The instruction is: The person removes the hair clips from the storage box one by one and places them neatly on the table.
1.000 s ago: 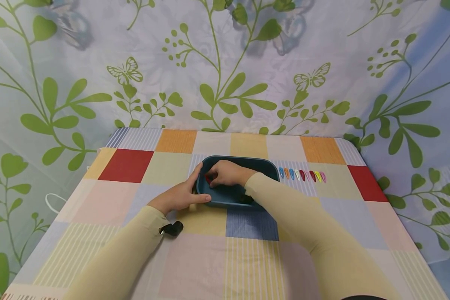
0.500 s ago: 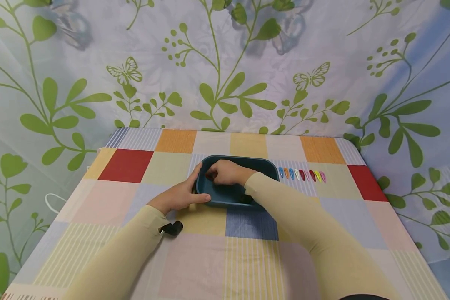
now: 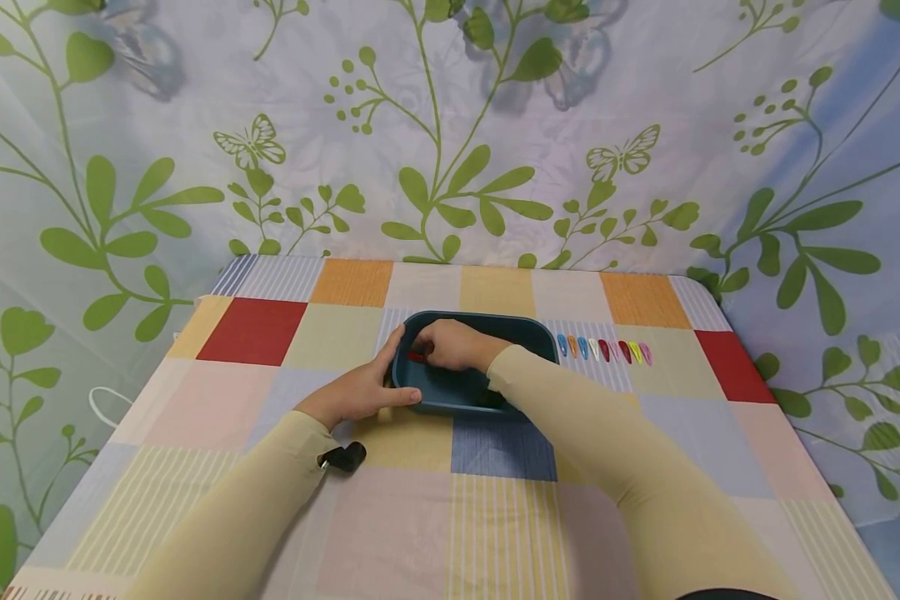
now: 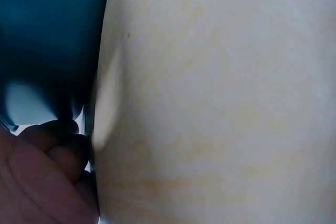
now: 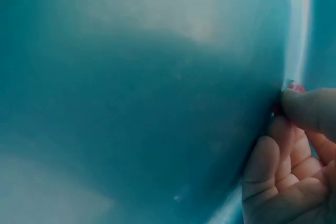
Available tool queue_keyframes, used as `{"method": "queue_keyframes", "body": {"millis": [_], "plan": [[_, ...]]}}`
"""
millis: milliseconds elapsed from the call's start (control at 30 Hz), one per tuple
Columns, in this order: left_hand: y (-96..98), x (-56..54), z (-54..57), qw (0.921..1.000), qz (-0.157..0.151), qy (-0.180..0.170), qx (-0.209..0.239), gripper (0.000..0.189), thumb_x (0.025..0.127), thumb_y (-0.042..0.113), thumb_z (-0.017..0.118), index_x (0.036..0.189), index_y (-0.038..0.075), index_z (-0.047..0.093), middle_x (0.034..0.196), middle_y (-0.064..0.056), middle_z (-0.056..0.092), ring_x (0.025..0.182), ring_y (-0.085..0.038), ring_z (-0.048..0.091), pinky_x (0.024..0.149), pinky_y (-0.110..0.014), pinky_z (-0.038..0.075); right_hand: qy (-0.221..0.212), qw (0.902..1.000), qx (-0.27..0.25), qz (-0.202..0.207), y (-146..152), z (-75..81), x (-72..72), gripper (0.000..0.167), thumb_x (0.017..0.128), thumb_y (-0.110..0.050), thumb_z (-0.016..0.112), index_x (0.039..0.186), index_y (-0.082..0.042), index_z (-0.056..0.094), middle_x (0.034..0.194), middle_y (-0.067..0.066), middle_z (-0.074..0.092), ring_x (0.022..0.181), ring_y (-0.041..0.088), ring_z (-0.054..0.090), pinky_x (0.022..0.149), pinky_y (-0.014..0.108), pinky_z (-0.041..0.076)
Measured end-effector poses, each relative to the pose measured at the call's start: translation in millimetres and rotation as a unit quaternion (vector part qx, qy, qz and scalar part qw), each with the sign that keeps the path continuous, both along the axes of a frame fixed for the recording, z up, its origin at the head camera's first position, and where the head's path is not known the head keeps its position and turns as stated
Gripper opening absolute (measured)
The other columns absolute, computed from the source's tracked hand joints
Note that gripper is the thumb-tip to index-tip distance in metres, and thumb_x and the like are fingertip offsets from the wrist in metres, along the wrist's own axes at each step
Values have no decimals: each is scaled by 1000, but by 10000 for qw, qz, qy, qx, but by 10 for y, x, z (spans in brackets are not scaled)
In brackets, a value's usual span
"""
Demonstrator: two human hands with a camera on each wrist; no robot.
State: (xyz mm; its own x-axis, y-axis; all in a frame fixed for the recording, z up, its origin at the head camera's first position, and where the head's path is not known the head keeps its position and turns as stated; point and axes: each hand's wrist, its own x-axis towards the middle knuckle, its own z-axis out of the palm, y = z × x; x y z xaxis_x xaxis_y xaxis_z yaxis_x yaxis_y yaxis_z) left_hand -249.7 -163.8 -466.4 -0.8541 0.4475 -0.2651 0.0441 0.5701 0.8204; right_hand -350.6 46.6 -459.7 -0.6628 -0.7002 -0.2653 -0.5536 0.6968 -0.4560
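Observation:
A dark teal plastic tray [image 3: 487, 317] lies on the patchwork tablecloth. At its left end my left hand [image 3: 356, 393] holds it, thumb along the near rim and fingers at the outer side; in the left wrist view those fingers [image 4: 68, 153] curl beside the teal wall. Reaching inside, my right hand [image 3: 457, 343] pinches a small red hair clip [image 3: 417, 357] near the left wall. The right wrist view has only a bit of the red clip [image 5: 295, 87] showing between thumb and fingertips, beside the wall's bottom edge; the rest is hidden.
Right of the tray, several snap hair clips [image 3: 604, 350] in blue, orange, white, red, yellow and pink stand in a row. A black wrist device [image 3: 345, 458] hangs under the left cuff. A white cable [image 3: 105, 406] loops at the table's left edge, and a leaf-print curtain [image 3: 450, 125] closes the back.
The right hand stays in the tray's left end with slight finger movement; the red clip shows, is nearly hidden, then shows lengthwise. The left hand and the row of clips stay put.

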Motion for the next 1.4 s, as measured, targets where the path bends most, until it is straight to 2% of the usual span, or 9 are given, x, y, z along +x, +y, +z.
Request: {"method": "queue_keyframes", "body": {"millis": [100,267,367,567,867,1000,1200,1400], "plan": [[15,-3,8,10000,-14,37,25,114,95,50,75,166,45,-14,178,-8,9,157,-36,28,127,-63,25,-57,10000,-68,15,43,32,4,33,98,-7,64,129,-12,74,108,3,74,91,15,63,84,29,54],[31,-3,11,10000,-32,61,32,115,95,51,75,166,44,-14,178,-9,9,158,-36,26,127,-63,24,-325,9988,-361,-36,134,101,-9,36,99,-7,62,133,-11,71,90,0,69,69,12,59,66,25,48],[33,-2,11,10000,-57,75,11,115,95,52,75,166,43,-14,178,-11,10,158,-37,27,126,-64,25,-490,9973,-531,-94,179,128,-28,38,99,-7,62,136,-11,69,83,-2,66,63,11,56,62,24,45],[44,2,35,9999,-62,45,-68,115,95,51,75,166,43,-15,177,-12,10,157,-38,28,126,-64,25,-548,9959,-704,-163,271,200,-34,42,99,-8,61,140,-10,66,86,0,70,69,12,59,66,25,48],[44,13,30,9999,-58,18,-143,118,92,57,75,166,44,-16,178,-10,7,158,-38,27,126,-63,26,-750,9879,-1168,-691,468,423,14,40,103,-9,61,142,-12,65,87,7,72,77,17,65,71,29,52],[44,20,23,9999,-16,52,-158,120,91,59,76,167,42,-15,178,-10,9,158,-39,27,126,-64,25,-753,9833,-1363,-941,562,489,25,39,102,-8,62,141,-13,65,93,10,73,82,18,68,77,30,57],[41,23,3,9998,16,68,-175,119,91,57,76,167,43,-14,178,-11,9,158,-39,28,126,-64,26,-698,9773,-1632,-1158,742,591,38,42,100,-7,63,142,-8,64,103,15,74,82,21,68,78,32,58],[24,34,-6,9997,54,35,-229,117,93,55,75,166,44,-15,178,-10,6,159,-40,25,125,-64,28,-746,9690,-1794,-1524,963,708,52,42,101,-8,63,142,-11,64,113,22,73,86,24,69,89,48,61]]}}
